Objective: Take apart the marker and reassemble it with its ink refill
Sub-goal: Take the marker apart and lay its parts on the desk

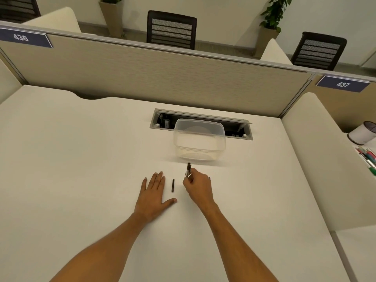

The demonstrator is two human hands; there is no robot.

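My right hand (198,187) grips a dark marker body (188,169) between fingers and thumb, its end pointing away from me toward the container. A thin black ink refill (173,185) lies on the white desk (81,159) between my two hands, pointing away from me. My left hand (153,192) rests flat on the desk just left of the refill, fingers spread, holding nothing. A small dark piece shows at the right edge of my right hand; I cannot tell what it is.
A clear plastic container (199,142) stands just beyond the marker. Behind it is an open cable tray (203,124) in the desk, then a beige partition (154,78). To the right, a neighbouring desk holds a white cup (362,135) and coloured pens (367,159).
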